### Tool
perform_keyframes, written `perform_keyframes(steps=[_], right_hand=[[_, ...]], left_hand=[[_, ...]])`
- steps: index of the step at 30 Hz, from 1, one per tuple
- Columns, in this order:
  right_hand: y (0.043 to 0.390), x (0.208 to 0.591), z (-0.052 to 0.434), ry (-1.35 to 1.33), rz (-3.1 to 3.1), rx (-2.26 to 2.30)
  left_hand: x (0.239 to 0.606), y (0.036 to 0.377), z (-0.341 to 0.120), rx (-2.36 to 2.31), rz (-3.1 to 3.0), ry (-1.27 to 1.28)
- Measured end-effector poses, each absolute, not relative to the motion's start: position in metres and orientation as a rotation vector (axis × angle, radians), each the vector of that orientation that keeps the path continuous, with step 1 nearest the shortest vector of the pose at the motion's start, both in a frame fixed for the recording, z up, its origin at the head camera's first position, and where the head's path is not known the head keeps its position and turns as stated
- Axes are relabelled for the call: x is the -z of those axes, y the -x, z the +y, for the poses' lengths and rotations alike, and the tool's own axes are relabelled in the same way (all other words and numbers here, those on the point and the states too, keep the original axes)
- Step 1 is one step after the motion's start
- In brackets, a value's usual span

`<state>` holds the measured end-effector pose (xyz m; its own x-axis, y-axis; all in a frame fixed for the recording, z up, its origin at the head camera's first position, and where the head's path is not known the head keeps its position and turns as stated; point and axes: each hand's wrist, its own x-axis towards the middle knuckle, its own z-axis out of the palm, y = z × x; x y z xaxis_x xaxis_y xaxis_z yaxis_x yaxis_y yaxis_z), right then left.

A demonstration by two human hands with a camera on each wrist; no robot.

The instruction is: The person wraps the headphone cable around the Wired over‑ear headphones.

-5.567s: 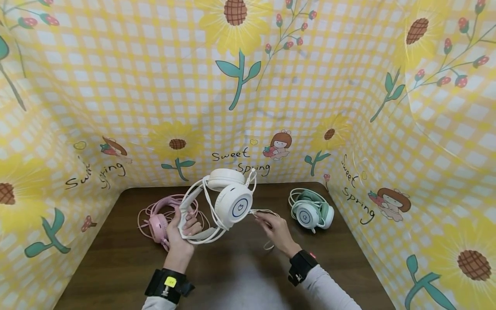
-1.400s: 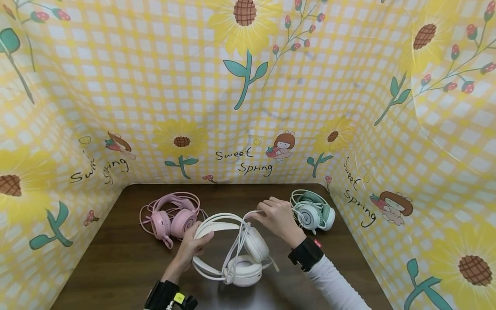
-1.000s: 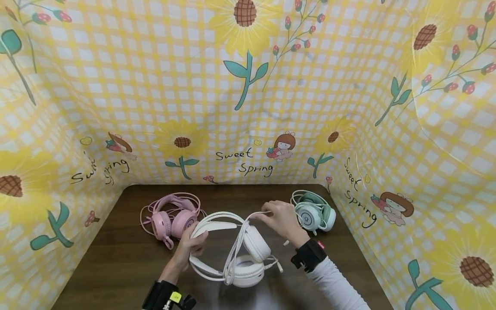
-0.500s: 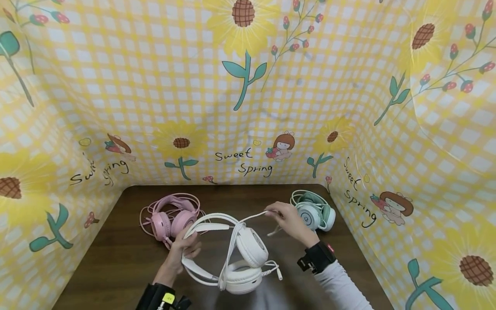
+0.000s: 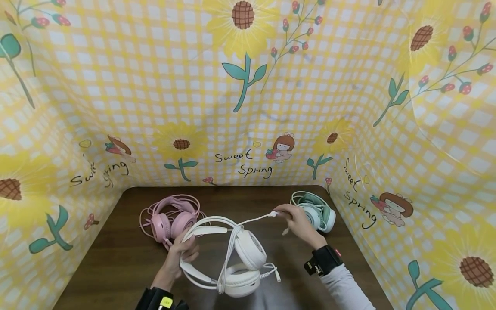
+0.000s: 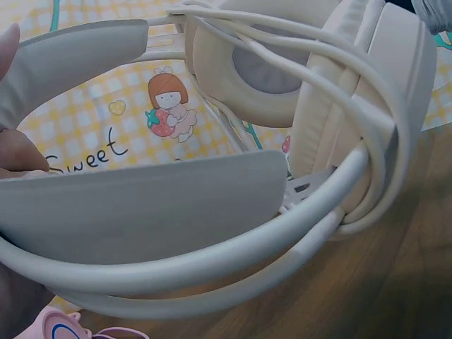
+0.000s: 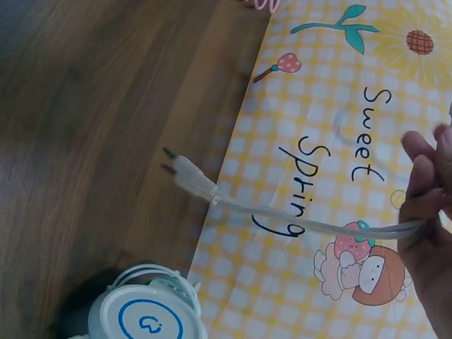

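Note:
My left hand grips the headband of white headphones, raised over the table with the ear cups to the right. White cable is wound around the headphones; in the left wrist view its loops cross the cups. A short lead with a small tip sticks out beside the lower cup. My right hand pinches the cable, which runs nearly straight from the loops to a white thicker piece at the fingertips. In the right wrist view, a pale plug with two dark prongs hangs free beyond that hand.
Pink headphones lie at the table's back left. Green and white headphones lie at the back right, partly behind my right hand. Yellow checked cloth walls in the brown table at the back and sides.
The white headphones and my left hand have shifted left and slightly down. My right hand has moved right, drawing the cable straighter; the white thicker piece now shows at its fingertips.

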<state>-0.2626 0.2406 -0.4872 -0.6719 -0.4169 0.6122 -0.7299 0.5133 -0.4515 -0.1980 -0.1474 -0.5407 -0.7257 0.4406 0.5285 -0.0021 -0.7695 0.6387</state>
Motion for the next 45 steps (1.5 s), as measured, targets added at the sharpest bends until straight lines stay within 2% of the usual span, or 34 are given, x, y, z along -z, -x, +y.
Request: perform_keyframes(steps=[7, 15, 21, 27, 38, 45], right_hand=[[0.265, 0.489, 0.252, -0.644, -2.374, -1.057], [0.267, 0.498, 0.264, -0.889, -2.337, -1.151], [0.261, 0.506, 0.277, -0.791, -2.302, -1.312], [0.261, 0.506, 0.273, -0.812, -2.187, -1.067], [0.251, 0.497, 0.267, -0.898, -2.131, -1.037], [0.242, 0.490, 0.261, -1.082, -2.007, -0.771]], left_hand=[[0.539, 0.201, -0.149, -2.546, 0.744, -1.023], [0.541, 0.199, -0.155, -2.583, 0.612, -1.018], [0.542, 0.202, -0.163, -2.613, 0.399, -1.032], [0.544, 0.202, -0.167, -2.620, 0.315, -0.991], [0.548, 0.202, -0.174, -2.615, 0.178, -0.949], [0.552, 0.201, -0.179, -2.622, 0.135, -0.925]])
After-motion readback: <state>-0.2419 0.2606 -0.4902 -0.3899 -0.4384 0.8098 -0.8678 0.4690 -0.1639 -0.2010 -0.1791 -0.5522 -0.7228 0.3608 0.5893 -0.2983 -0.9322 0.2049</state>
